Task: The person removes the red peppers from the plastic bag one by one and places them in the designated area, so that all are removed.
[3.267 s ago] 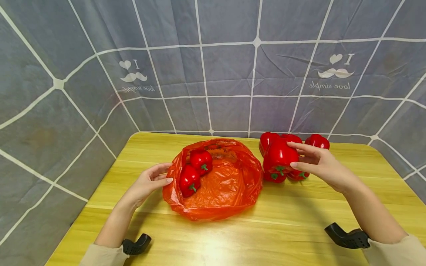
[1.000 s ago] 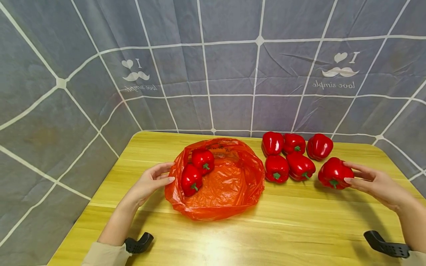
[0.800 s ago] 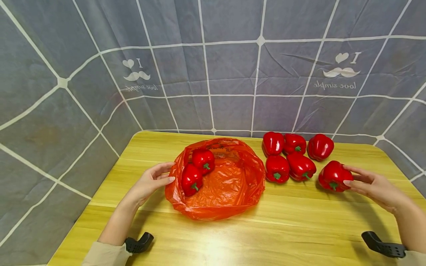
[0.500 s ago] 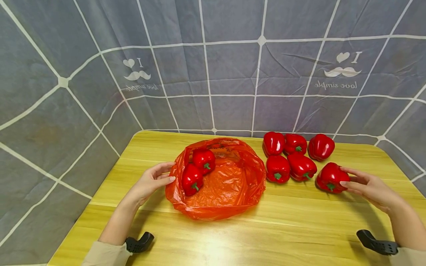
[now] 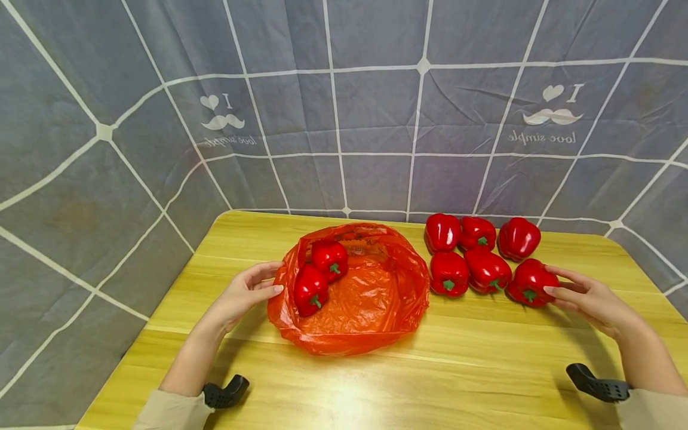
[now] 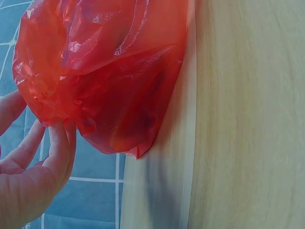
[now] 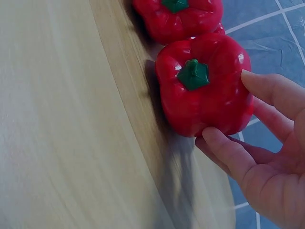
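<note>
In the head view, a thin orange-red plastic bag (image 5: 349, 343) stands wide-mouthed on the table, with two red bell peppers (image 5: 310, 289) inside at its left. My left hand (image 5: 244, 292) holds the bag's left side, thumb in front and fingers partly behind the film; the left wrist view has these fingertips at the plastic. At the right, my right hand (image 5: 588, 298) grips a red bell pepper (image 7: 205, 90) between thumb and fingers, its green stem facing the near side. This pepper sits on the table, right against the group of peppers.
Several more red bell peppers (image 5: 486, 269) sit in two rows right of the bag, close to the table's back edge. A grey curtain with white grid lines (image 5: 371, 113) hangs behind the yellow wooden table (image 5: 430, 388). Each wrist wears a black mount (image 5: 596, 383).
My right hand has carried a pepper from above the group to its right side, set it down, then slid it left against the others. My left hand stays at the bag.
</note>
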Action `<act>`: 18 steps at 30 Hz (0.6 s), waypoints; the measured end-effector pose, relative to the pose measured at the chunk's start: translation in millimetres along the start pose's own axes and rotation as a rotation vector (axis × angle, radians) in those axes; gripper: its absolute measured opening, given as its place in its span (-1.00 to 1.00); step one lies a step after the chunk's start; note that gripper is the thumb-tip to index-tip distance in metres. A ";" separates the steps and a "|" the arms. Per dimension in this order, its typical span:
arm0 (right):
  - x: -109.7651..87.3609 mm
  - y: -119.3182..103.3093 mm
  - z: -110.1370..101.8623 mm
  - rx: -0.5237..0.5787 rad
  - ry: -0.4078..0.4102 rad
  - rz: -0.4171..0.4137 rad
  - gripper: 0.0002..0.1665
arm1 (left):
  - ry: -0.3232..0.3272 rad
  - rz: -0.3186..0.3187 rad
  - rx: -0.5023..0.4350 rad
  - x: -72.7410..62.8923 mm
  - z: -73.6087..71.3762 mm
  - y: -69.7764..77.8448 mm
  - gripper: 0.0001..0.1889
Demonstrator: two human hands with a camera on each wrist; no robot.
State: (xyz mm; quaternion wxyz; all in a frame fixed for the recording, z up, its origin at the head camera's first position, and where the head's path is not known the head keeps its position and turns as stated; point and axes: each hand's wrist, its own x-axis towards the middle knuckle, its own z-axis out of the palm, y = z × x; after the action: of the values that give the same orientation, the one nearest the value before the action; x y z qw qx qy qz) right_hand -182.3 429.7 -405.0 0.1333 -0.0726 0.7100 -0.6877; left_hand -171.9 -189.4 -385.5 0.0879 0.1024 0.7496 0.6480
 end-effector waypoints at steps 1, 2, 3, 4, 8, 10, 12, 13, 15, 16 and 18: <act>0.9 -0.2 0.0 -0.002 -0.002 0.000 -0.47 | 0.000 0.000 0.000 0.0 0.1 0.1 -0.44; 1.8 -0.8 0.2 -0.005 -0.001 0.005 -0.47 | 0.000 0.000 0.000 -0.1 0.2 0.2 -0.44; 2.5 -1.6 0.3 -0.012 0.001 0.011 -0.48 | 0.000 -0.001 0.001 -0.1 0.2 0.3 -0.44; 3.5 -2.2 0.6 -0.019 0.005 0.017 -0.49 | 0.000 -0.001 0.000 -0.2 0.1 0.3 -0.44; 6.8 -4.4 2.0 -0.026 0.017 0.034 -0.49 | 0.000 -0.005 -0.003 -0.7 -0.1 0.3 -0.44; 8.1 -4.9 2.8 -0.012 0.014 0.030 -0.49 | 0.000 -0.004 -0.004 -0.8 -0.2 0.4 -0.44; 9.0 -5.2 3.3 0.006 0.006 0.021 -0.49 | 0.000 -0.003 -0.003 -0.7 -0.2 0.5 -0.44; 9.3 -5.3 3.4 0.015 0.000 0.015 -0.48 | 0.001 -0.003 -0.003 -0.6 -0.2 0.5 -0.44; 9.9 -5.5 3.7 0.024 0.000 0.008 -0.47 | 0.001 -0.001 -0.001 -0.2 -0.2 0.5 -0.44; 10.3 -5.6 3.6 0.030 -0.003 0.002 -0.47 | 0.001 0.000 -0.001 0.1 -0.2 0.6 -0.44; 10.9 -6.1 3.1 0.055 -0.013 -0.004 -0.48 | 0.002 0.002 -0.001 0.5 0.0 0.9 -0.45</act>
State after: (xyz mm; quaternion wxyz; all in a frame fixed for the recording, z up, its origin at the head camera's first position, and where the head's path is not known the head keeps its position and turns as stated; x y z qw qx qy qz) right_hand -192.3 423.4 -400.0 0.1382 -0.0748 0.6899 -0.7067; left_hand -172.3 -189.1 -384.6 0.0866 0.1024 0.7492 0.6486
